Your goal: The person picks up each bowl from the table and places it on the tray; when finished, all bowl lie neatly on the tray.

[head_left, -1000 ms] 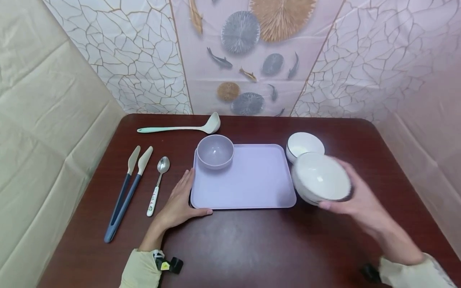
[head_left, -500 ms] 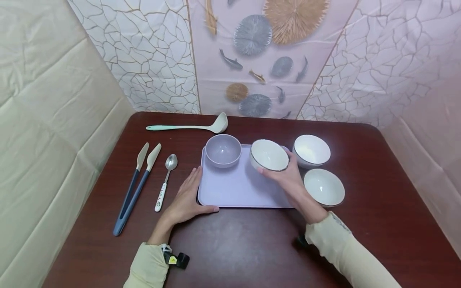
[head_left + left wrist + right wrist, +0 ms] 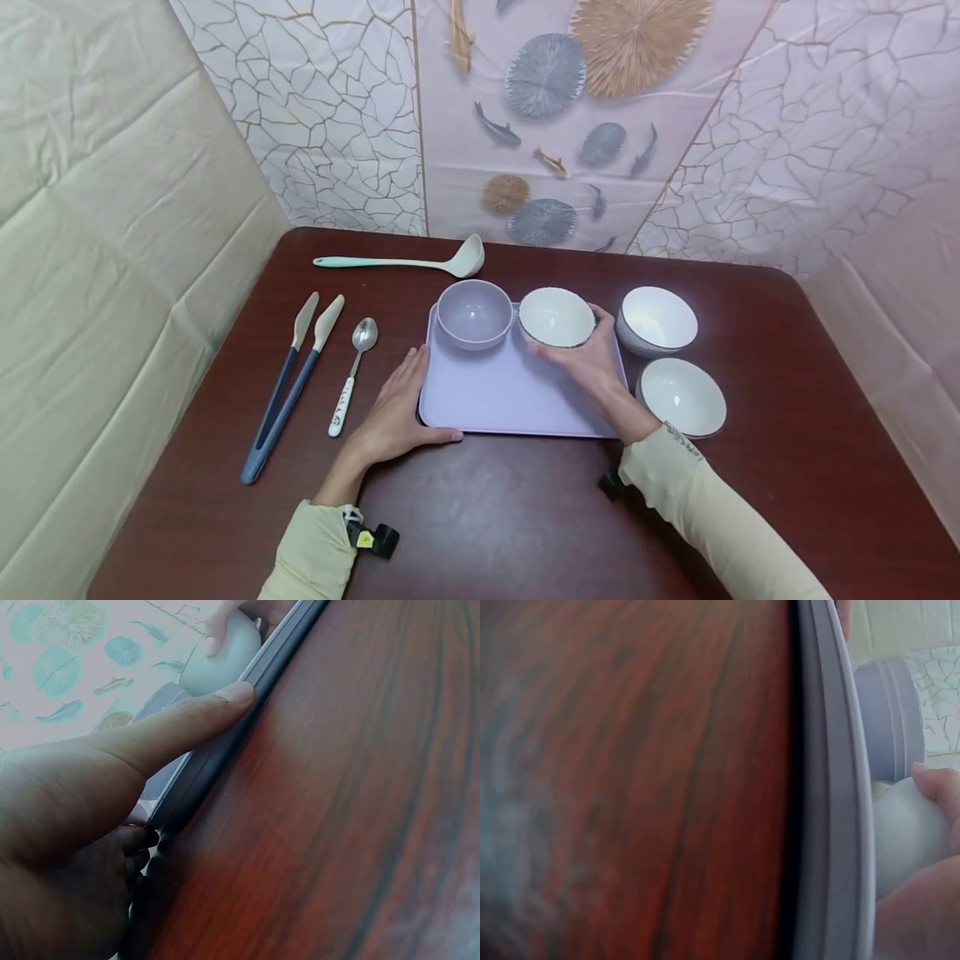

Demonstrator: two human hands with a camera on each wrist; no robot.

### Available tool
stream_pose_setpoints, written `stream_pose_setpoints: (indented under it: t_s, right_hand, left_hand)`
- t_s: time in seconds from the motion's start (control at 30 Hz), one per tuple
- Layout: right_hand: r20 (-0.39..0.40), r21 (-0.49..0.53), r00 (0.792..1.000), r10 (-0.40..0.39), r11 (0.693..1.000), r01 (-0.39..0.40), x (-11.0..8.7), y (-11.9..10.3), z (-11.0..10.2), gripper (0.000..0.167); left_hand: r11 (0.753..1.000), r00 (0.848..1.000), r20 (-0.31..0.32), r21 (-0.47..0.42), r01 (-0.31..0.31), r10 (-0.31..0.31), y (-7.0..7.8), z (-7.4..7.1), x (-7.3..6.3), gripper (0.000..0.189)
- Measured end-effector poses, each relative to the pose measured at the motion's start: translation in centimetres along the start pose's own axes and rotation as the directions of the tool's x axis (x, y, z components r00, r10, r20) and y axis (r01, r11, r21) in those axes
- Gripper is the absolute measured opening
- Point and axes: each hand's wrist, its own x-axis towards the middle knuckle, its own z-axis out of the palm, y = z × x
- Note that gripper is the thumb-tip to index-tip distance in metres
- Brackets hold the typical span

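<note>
My right hand (image 3: 588, 354) grips a white bowl (image 3: 557, 318) with a dark rim by its right side, over the back right of a lavender tray (image 3: 495, 400). A purple bowl (image 3: 474, 315) sits at the tray's back left corner, just left of the white one. My left hand (image 3: 397, 412) rests against the tray's left front corner, fingers straight along the left side and thumb along the front edge. In the left wrist view that thumb (image 3: 187, 724) touches the tray's edge. The right wrist view shows the white bowl (image 3: 909, 832) in the right hand, close to the purple bowl (image 3: 889, 720).
Right of the tray stand two more white bowls, one behind (image 3: 658, 320) and one in front (image 3: 682, 398). To the left lie blue-handled tongs (image 3: 288, 392) and a spoon (image 3: 352, 375). A ladle (image 3: 405, 262) lies at the back. Fabric walls border the table.
My right hand has carried a white bowl leftward from the tray's right side to over the tray, beside the purple bowl. The left hand stays at the tray's corner.
</note>
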Motion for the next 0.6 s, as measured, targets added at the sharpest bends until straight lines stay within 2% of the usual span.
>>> stream_pose_setpoints:
  t_s: [0.33, 0.57, 0.6]
  right_hand:
    - [0.022, 0.026, 0.999, -0.024, 0.999, 0.023, 0.1, 0.4, -0.3, 0.119]
    - [0.059, -0.032, 0.998, -0.038, 0.999, 0.040, -0.2, 0.3, -1.0, 0.122]
    - [0.075, -0.013, 0.996, -0.040, 0.999, 0.041, -0.4, 0.2, -1.2, 0.121]
  left_hand:
    - [1.000, 1.000, 0.004, 0.003, 0.012, -0.012, 0.1, 0.0, 0.1, 0.129]
    - [1.000, 1.000, 0.008, 0.018, 0.008, -0.008, 0.2, 0.1, 0.2, 0.128]
    - [1.000, 1.000, 0.007, 0.019, 0.010, -0.010, 0.2, 0.1, 0.1, 0.128]
